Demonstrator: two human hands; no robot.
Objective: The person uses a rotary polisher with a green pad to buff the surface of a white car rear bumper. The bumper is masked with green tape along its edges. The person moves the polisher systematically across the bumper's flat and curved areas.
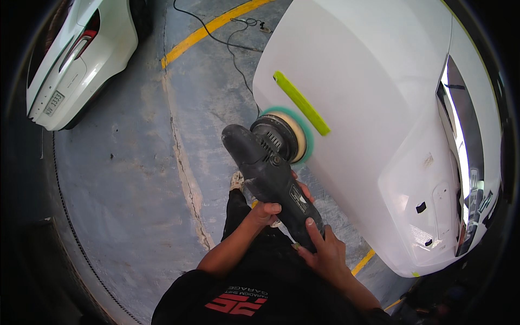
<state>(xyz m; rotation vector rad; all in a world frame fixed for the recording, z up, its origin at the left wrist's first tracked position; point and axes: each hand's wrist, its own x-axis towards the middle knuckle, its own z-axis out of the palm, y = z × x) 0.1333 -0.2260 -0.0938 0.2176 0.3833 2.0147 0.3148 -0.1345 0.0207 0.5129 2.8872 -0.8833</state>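
I hold a black power polisher (281, 189) with both hands, its body slanting from upper left to lower right. My left hand (264, 213) is closed around the middle of the body from beneath, with fingertips showing on the far side. My right hand (330, 250) grips the rear end, thumb on top. At the polisher's head, a round pad (307, 135) with a cream layer and a teal rim faces the white car body panel (374, 108). The pad is at the panel's left edge; I cannot tell whether it touches. A strip of yellow-green tape (301, 103) is stuck on the panel beside it.
A black cord (234, 54) trails over the grey-blue floor (124, 179) beyond the polisher. Another white car (86, 65) stands at the upper left. Yellow lines (208, 30) and a long crack mark the floor. A headlight-like glossy part (460, 141) edges the panel's right side.
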